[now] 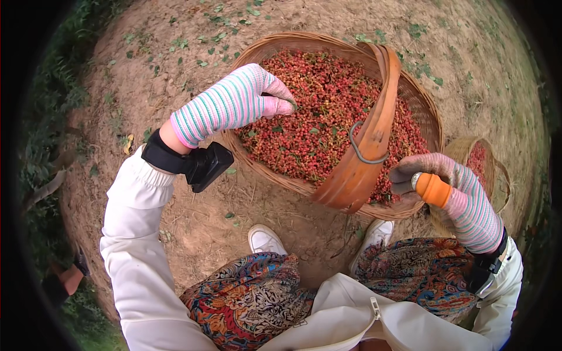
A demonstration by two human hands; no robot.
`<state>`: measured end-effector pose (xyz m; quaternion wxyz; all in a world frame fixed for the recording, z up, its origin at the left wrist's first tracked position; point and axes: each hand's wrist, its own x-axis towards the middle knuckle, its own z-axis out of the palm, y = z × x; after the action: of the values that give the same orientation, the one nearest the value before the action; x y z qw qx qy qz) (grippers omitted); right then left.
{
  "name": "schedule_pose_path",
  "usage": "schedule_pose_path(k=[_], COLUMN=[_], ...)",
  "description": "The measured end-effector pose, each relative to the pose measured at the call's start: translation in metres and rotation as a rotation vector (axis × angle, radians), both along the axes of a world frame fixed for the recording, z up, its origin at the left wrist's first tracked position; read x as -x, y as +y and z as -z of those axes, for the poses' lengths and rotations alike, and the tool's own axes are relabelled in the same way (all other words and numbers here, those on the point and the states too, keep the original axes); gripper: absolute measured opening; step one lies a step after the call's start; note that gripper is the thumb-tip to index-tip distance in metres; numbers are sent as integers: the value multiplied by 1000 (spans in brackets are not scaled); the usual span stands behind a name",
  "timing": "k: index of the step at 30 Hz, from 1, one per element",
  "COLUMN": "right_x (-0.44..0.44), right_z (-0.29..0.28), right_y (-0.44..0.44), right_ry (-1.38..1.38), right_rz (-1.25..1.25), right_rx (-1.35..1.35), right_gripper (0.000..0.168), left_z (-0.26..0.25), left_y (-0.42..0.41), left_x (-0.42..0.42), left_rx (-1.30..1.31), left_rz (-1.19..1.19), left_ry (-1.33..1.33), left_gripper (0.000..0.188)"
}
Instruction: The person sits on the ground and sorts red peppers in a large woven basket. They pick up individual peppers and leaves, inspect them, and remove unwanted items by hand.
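Note:
A large wicker basket [428,103] full of small red berry clusters [322,101], perhaps peppercorns, stands on the ground before me. Its broad wooden handle [373,136] arches over the right part, with a bent metal hook [361,151] on it. My left hand [246,98], in a pink and green striped knit glove, is over the basket's left side. Its thumb and fingertips are pinched around a small green bit, perhaps a leaf. At the right rim is my right hand [443,188], gloved, fingers curled, an orange thumb cover [432,189] with a metal end on it. Whether those fingers hold anything is hidden.
A smaller woven basket [459,149] with red berries stands behind my right hand. Green foliage [52,109] and a branch [46,191] border the dirt at the left. Another person's lower leg [70,278] shows at the lower left. My white shoes [265,239] are below the large basket.

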<state>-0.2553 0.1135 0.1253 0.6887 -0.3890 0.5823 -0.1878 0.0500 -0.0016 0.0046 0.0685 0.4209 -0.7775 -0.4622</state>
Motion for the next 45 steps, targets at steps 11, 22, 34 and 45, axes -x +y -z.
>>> schedule_pose_path(k=[11,22,34,45], right_x=[-3,-3,-5,-3], right_z=[-1,0,-1,-7], right_y=[-2,-1,2,3], right_ry=[25,-12,-64,-166], right_rz=[-28,-23,112,56], right_rx=[-5,-13,313,302], right_gripper=[33,32,66,60], left_z=[-3,-7,-35,-91], left_y=[8,13,7,58], left_x=[2,8,-64,17], left_rx=[-287,110,637,48], left_rz=[-43,-92,-529,-456], left_ry=[223,237,67,813], left_gripper=[25,25,77,97])
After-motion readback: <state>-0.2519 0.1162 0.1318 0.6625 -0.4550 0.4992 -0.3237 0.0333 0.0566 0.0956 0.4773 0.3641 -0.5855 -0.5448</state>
